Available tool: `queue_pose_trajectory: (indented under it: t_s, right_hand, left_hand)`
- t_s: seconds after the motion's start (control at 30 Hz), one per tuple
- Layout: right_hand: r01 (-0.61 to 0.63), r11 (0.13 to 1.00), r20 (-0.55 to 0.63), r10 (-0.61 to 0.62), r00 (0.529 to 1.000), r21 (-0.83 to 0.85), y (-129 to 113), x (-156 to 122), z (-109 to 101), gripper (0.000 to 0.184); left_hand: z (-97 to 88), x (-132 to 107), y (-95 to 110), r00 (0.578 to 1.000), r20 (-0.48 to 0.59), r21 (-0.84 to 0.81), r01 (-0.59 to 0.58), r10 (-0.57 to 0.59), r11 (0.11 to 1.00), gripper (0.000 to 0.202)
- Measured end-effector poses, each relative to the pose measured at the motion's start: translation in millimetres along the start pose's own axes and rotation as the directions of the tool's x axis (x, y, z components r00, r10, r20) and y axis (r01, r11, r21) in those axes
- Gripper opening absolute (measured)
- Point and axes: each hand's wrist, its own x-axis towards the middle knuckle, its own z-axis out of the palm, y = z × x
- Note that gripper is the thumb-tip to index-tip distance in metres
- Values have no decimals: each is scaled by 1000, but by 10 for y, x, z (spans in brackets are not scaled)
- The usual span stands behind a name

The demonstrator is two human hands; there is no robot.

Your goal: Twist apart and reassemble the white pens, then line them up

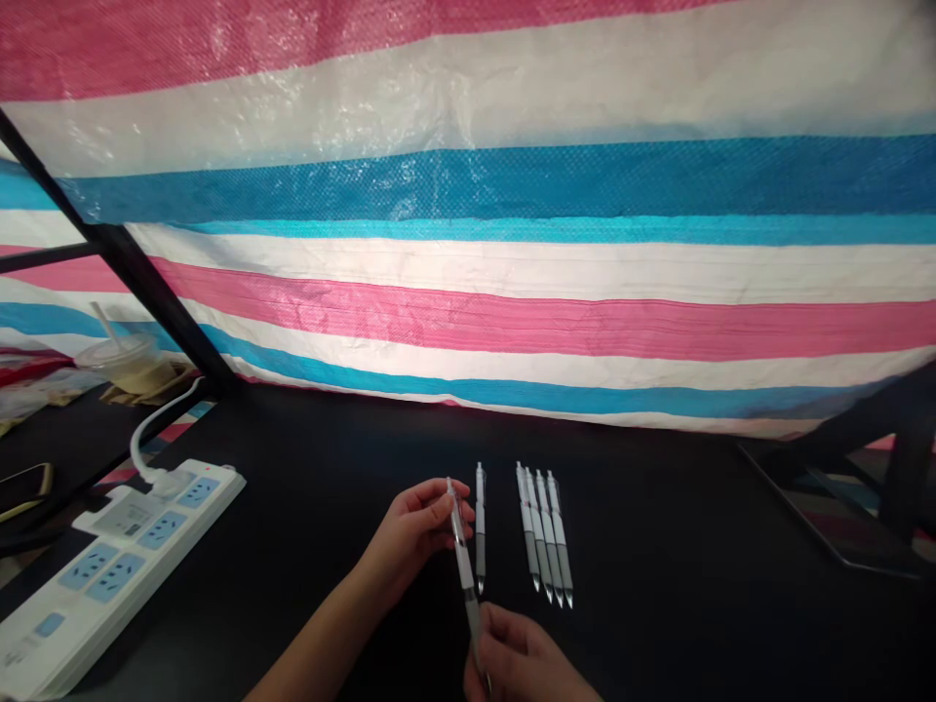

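Observation:
Between my two hands is a white and grey click pen [463, 564], tilted with its clip end away from me. My left hand [420, 526] pinches it near the clicker and clip. Lower down, the fingers of my right hand [516, 653] close round the grey grip by the tip. Just right of my left fingers, a single matching pen [481, 526] lies on the black table [658, 546]. Farther right, several more pens of the same kind [545, 531] lie side by side, tips toward me.
A white power strip [138, 575] with a plugged-in cable runs along the table's left side. Beyond it are a phone [25, 490] and a plastic cup with a straw [128, 361]. A striped tarp [512, 273] hangs behind the table; a dark flat panel [826, 507] stands at the right.

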Motion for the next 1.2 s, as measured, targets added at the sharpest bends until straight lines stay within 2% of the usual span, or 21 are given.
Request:
queue_pose_trajectory:
  t_s: [0.1,0.2,0.33,0.57,0.93,1.07,1.2]
  right_hand:
    - [-25,997,-27,27,999,79,-29,-34,34,52]
    - [-28,1000,15,27,1000,10,-14,-13,9,47]
    - [8,998,35,-6,999,-55,13,23,-21,54]
    - [-52,997,-34,50,998,-54,-27,-16,2,53]
    - [-45,999,-78,45,996,-8,14,-19,-4,53]
    - [-34,999,-44,34,998,-10,30,-9,-40,52]
    - [-28,1000,-16,27,999,-13,17,-6,-38,51]
  left_hand:
    - [1,-4,8,1000,-8,-8,-6,6,1000,28]
    - [7,-6,18,1000,-13,-2,-5,5,1000,29]
    - [-1,2,33,999,-48,-26,-27,26,999,29]
    - [-15,40,42,977,-184,-121,-129,106,984,31]
    - [-83,93,76,932,-357,-263,-164,62,951,14]
    - [-86,97,62,945,-327,-270,-118,25,956,13]
    - [-50,74,30,979,-205,-221,-61,15,973,21]
